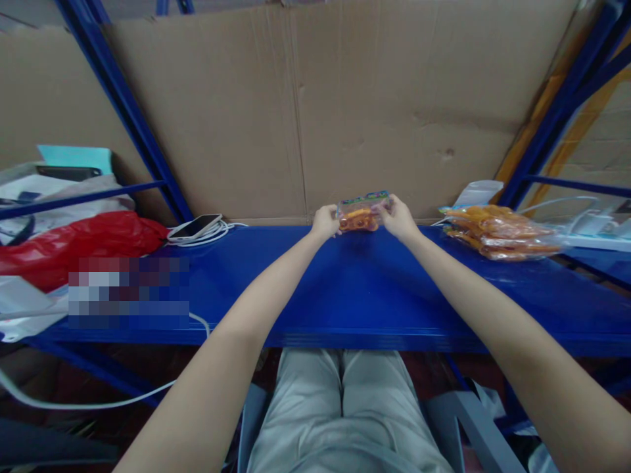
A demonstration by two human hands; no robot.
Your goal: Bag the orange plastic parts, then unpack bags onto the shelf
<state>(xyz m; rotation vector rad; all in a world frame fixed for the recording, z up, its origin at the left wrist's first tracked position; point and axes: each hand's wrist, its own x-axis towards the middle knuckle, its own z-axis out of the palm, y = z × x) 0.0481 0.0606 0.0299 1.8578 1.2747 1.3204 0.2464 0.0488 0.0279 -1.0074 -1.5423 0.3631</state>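
Between my two hands, close to the cardboard at the back of the blue shelf, is a clear plastic packet (359, 218) with orange items inside and a colourful printed strip along its top. My left hand (325, 222) pinches the packet's left side. On the opposite side my right hand (396, 217) grips its right edge. What the orange items are is too small to tell. A pile of similar clear packets with orange contents (503, 233) lies to the right of my right hand.
The blue shelf (355, 302) has cardboard (374, 112) behind it and blue metal posts (125, 108) at its sides. To the left lie a phone (197, 226) on a coiled white cable (217, 231) and a red plastic bag (93, 243). A white power strip (599, 242) is far right.
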